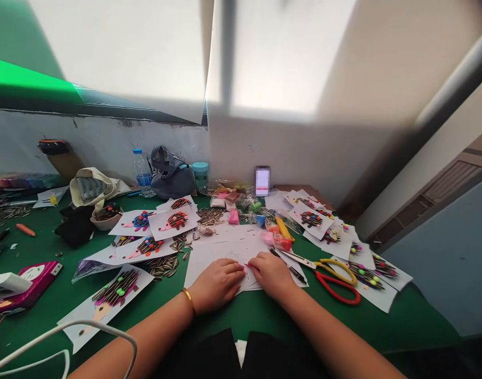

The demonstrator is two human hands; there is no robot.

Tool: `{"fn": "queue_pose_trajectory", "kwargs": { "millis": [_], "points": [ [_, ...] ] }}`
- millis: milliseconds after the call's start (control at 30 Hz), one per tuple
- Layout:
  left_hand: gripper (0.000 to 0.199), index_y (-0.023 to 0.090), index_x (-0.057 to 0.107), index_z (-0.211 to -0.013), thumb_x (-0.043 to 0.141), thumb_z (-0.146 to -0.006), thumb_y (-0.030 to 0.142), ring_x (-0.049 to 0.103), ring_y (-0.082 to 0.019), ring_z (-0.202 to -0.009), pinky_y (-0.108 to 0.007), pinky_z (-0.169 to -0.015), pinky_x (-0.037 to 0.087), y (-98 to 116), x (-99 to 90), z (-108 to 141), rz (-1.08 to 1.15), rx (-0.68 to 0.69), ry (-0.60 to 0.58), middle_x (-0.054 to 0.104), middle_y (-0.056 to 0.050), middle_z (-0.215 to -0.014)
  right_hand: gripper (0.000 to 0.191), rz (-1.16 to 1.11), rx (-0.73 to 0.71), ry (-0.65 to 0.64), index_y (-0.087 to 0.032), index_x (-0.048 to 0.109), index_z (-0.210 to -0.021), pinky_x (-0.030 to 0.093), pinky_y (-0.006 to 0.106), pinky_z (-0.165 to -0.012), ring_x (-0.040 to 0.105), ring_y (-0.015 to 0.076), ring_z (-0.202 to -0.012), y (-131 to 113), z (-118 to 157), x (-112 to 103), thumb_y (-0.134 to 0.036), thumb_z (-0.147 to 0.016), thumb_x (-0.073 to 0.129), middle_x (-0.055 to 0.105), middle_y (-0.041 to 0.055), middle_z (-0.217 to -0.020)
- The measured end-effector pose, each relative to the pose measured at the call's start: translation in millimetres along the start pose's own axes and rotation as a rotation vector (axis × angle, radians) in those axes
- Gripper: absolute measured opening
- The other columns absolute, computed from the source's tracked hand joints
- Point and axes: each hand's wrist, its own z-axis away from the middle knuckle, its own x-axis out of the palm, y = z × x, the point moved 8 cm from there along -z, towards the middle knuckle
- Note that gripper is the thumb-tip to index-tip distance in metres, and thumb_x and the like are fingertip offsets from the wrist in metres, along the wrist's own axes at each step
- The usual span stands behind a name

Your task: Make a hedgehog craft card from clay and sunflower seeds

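White paper with a faint pencil drawing lies on the green table in front of me. My left hand, a gold bracelet at its wrist, rests flat on the paper's near part with its fingers stretched out. Close beside it, my right hand has thumb and fingers pinched at a small bit of pink modelling clay on the drawing. Much of the drawing is hidden by the hands. A black pen lies right of my right hand, near scissors with red and yellow handles.
Finished-looking hedgehog pictures of clay and seeds lie left, with more pictures right. Loose sunflower seeds and bagged clay surround the paper. A phone stands at the wall. A white cable arches at front left.
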Motion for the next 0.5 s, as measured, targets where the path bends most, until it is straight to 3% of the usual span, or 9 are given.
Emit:
{"fn": "queue_pose_trajectory", "kwargs": {
  "millis": [233,367,500],
  "points": [
    [0.037,0.022,0.059,-0.123,0.054,-0.086,0.019,0.056,-0.023,-0.115,-0.041,-0.101,0.046,1.8,-0.1,2.3,0.021,-0.023,0.012,0.066,-0.008,-0.118,0.023,-0.030,0.019,-0.034,-0.025,0.072,-0.098,0.041,0.025,-0.075,0.062,0.0167,-0.088,-8.5,6.0,4.3,-0.025,-0.094,0.050,0.068,0.0037,-0.090],
    [0.040,0.024,0.057,-0.126,0.055,-0.086,0.019,0.056,-0.023,-0.117,-0.042,-0.103,0.045,-3.7,1.3,4.6,0.057,-0.045,0.015,0.065,-0.007,-0.122,0.026,-0.031,0.071,-0.002,-0.025,0.068,-0.108,0.040,0.025,-0.076,0.061,0.0172,-0.092,6.8,7.7,-0.3,-0.022,-0.094,0.047,0.067,0.0043,-0.096],
    [0.054,0.023,0.046,-0.135,0.061,-0.083,0.020,0.054,-0.023,-0.120,-0.042,-0.103,0.046,-18.3,3.6,10.5,0.099,-0.158,0.047,0.058,-0.008,-0.133,0.027,0.008,0.091,0.015,-0.023,0.067,-0.110,0.039,0.026,-0.078,0.059,0.0179,-0.094,22.3,8.8,-1.1,-0.017,-0.093,0.047,0.066,0.0049,-0.099]
  ]
}}
